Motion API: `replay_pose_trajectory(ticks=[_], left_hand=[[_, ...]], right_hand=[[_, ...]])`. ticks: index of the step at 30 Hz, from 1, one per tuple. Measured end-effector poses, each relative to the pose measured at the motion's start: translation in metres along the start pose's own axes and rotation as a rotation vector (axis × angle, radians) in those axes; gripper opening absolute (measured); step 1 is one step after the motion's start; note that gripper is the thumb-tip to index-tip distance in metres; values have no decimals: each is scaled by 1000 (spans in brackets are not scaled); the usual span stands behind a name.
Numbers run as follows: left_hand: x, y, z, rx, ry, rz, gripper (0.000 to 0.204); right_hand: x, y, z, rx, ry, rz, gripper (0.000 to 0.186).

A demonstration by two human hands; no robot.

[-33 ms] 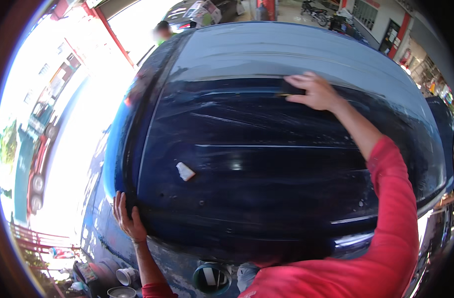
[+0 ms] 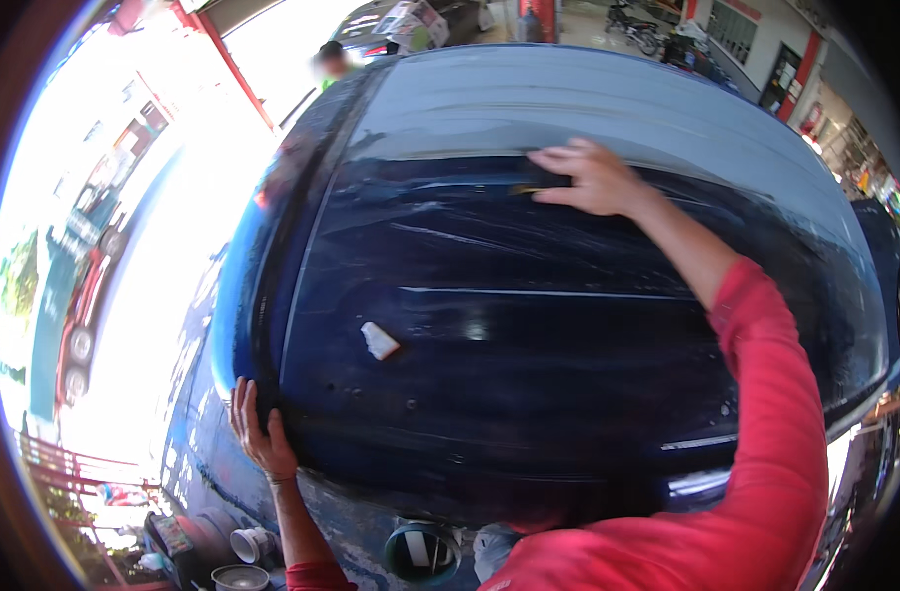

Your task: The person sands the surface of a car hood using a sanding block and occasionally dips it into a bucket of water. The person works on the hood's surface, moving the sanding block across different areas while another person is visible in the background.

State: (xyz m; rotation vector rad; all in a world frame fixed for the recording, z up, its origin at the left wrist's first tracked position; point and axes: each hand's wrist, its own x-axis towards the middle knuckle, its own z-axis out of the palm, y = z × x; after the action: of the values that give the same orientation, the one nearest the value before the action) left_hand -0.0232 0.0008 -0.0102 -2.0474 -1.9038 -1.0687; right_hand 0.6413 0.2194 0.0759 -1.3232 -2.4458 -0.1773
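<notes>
A dark blue car roof [image 2: 509, 325] fills most of the view, dull and pale across its far part. My right hand [image 2: 593, 179] is stretched over it near that pale band, its fingers curved round a dark pad [image 2: 553, 180] with a yellowish edge, pressed on the surface. My left hand [image 2: 261, 433] rests with spread fingers on the roof's near left edge. A small white piece [image 2: 379, 340], perhaps paper or cloth, lies on the roof above and right of my left hand.
A bucket [image 2: 420, 549] and containers [image 2: 248, 547] sit below the near edge. Beyond the roof are a person [image 2: 337, 67] by another car [image 2: 386, 25], a red post [image 2: 534, 20] and motorcycles [image 2: 635, 28]. A truck [image 2: 81, 335] stands outside at left.
My right hand has slid left along the roof with the pad. The view has shifted slightly; my left hand stays on the edge.
</notes>
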Motion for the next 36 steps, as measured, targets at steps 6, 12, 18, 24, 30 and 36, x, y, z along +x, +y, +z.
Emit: replay_pose_trajectory(ticks=[6,12,18,24,30,36], left_hand=[[5,11,3,-9,34,-50,55],[9,19,0,1,88,-53,55],[7,8,4,-32,101,-36,56],[8,-4,9,-138,169,-52,54],[12,-5,6,-109,137,-89,54],[16,-16,13,-154,83,-102,52]], right_hand=[[258,-142,105,-83,-135,-21,85],[174,-250,96,70,-28,-472,81],[242,-204,121,-66,-26,-194,79],[323,-230,136,-262,-145,207,83],[229,-251,136,-31,10,-455,81],[396,-169,167,-237,-91,124,79]])
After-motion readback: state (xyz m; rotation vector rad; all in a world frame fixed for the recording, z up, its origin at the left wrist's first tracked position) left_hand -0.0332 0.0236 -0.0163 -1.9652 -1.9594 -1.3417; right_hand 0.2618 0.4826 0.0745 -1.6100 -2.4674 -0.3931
